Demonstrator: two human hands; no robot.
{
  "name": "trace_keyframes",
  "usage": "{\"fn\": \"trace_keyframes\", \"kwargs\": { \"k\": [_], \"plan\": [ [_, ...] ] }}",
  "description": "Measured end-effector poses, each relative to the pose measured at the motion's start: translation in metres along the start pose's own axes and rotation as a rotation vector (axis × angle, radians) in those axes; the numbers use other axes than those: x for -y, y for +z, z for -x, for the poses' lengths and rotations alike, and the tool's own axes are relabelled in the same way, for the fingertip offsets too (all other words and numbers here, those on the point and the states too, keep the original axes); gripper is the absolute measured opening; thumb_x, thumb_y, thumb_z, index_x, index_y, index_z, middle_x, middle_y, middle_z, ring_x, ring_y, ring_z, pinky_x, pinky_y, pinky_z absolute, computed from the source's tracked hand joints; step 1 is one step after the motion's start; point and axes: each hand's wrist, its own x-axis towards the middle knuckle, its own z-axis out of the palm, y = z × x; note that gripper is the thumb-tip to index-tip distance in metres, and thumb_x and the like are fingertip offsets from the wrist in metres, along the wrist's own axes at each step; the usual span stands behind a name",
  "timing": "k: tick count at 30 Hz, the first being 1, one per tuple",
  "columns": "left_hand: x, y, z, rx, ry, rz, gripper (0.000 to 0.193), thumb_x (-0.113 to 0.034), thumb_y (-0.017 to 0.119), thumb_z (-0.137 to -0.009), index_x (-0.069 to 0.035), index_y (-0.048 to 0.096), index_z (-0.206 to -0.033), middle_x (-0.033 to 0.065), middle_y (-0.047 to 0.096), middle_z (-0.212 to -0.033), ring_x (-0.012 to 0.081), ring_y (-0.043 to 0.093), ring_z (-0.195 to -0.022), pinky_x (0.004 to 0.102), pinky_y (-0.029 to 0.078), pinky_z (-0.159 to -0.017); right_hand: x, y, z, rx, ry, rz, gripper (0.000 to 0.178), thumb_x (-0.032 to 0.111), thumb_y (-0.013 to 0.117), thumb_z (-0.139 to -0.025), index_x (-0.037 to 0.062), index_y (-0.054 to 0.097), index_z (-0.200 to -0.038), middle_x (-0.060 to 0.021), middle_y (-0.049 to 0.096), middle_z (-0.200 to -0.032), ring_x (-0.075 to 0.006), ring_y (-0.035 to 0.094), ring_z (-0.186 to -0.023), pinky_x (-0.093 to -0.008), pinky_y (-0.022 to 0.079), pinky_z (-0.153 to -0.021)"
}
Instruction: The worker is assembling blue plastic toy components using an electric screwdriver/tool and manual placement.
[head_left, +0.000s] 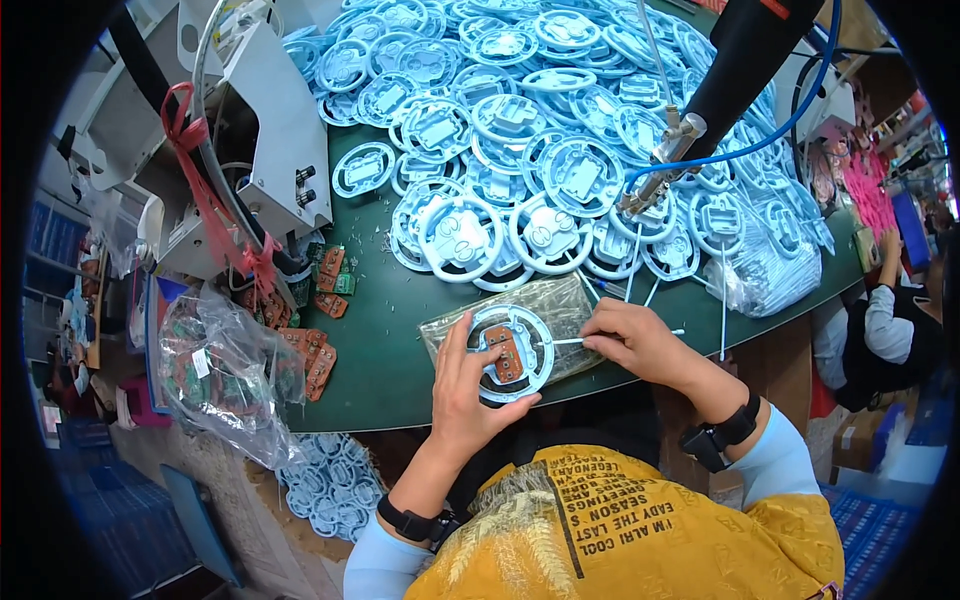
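My left hand (464,392) grips a light-blue plastic ring shaped like a toy steering wheel (541,330), its fingers and thumb around the left and near rim. A brown circuit board (509,355) sits in the middle of that wheel, with a left fingertip against it. To the right, my right hand (640,342) pinches a thin white stick (568,341) whose other end meets the wheel's right rim. Whether the stick is fixed to the wheel, I cannot tell. Beneath the wheel lies a plastic-wrapped flat block (572,303).
A large heap of blue wheels (500,130) covers the back of the green table (375,350). Loose circuit boards (318,365) lie left, beside a clear bag (215,350) and a grey machine (270,130). A metal tool with a blue hose (665,160) hangs at right.
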Motion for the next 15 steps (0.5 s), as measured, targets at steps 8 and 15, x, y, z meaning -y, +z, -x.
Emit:
{"fn": "trace_keyframes", "kwargs": {
  "k": [8,15],
  "plan": [
    [0.0028,0.0015,-0.0008,-0.003,0.018,0.032,0.067,-0.023,0.092,-0.055,-0.004,0.058,-0.11,0.0303,0.041,-0.142,0.0472,0.044,-0.128,0.0503,0.039,-0.104,0.0029,0.0075,-0.0095,0.071,-0.051,0.001,0.01,0.013,0.065,-0.089,0.0036,0.064,-0.093,-0.0106,0.057,-0.084,-0.0312,0.061,-0.077,-0.0398,0.047,-0.064],
    [0.0008,0.001,-0.0033,0.021,0.03,0.0,0.066,-0.022,0.092,-0.055,-0.004,0.059,-0.109,0.0299,0.039,-0.143,0.0475,0.044,-0.128,0.0509,0.039,-0.104,0.002,0.0047,-0.0109,0.099,-0.075,0.023,0.011,0.013,0.068,-0.086,0.0049,0.065,-0.092,-0.0097,0.058,-0.083,-0.0307,0.062,-0.076,-0.0397,0.048,-0.063]
  ]
}}
